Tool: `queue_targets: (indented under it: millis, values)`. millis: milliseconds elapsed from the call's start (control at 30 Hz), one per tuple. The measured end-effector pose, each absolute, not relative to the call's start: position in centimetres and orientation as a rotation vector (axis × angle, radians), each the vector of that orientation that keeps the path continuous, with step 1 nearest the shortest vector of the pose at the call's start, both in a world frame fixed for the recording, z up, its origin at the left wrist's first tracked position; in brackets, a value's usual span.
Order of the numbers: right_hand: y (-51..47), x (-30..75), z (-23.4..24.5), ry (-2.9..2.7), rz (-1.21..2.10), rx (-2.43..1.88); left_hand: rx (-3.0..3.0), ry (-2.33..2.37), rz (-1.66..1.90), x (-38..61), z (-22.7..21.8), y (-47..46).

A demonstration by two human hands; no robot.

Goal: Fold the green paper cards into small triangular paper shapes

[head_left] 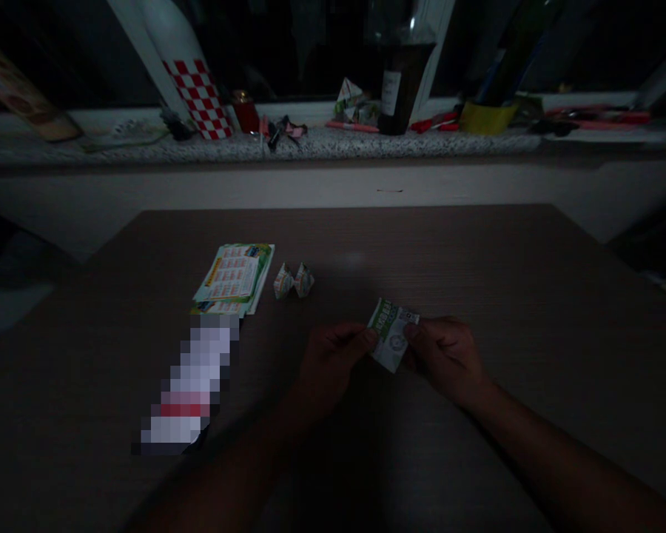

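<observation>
Between my two hands is a small green-and-white printed piece of paper point(391, 342), held above the table. My left hand point(336, 355) pinches its left edge between thumb and fingers. On the opposite edge, my right hand point(449, 352) grips it the same way, thumb on top. Farther back and to the left sits a small folded paper shape point(293, 281) with two pointed halves. Beside it lies a stack of printed paper sheets point(233, 275), green-edged with rows of small red-and-blue print.
A pixelated phone-like object point(192, 385) lies left of my arms on the wooden table point(477, 252). Along the stone windowsill point(322, 144) stand a red-and-white checkered bottle point(197, 89), a dark labelled bottle point(400, 92), a yellow holder point(487, 118) and assorted small items. The room is dim.
</observation>
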State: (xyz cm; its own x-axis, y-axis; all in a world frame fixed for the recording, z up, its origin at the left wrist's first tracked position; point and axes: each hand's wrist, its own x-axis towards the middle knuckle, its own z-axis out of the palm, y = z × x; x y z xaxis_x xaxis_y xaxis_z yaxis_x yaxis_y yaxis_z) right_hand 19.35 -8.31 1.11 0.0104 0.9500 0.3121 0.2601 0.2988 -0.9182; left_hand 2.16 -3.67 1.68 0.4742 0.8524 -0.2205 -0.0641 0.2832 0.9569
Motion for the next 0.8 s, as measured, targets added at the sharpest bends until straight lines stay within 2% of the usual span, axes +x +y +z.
queue_targets:
  millis: [367,600,800]
  values:
    - [-8.3,19.9,0.8,-1.376,0.924,-1.155,0.987,0.855,0.689,2.1,1.5,-3.1]
    - [-7.7,21.2,2.8,-1.744,0.192,-1.09,0.695,0.83,0.571,1.4,2.3,-2.0]
    - [-7.3,21.3,3.0,-1.924,0.072,-0.888,0.635,0.809,0.384,0.9,2.3,-1.5]
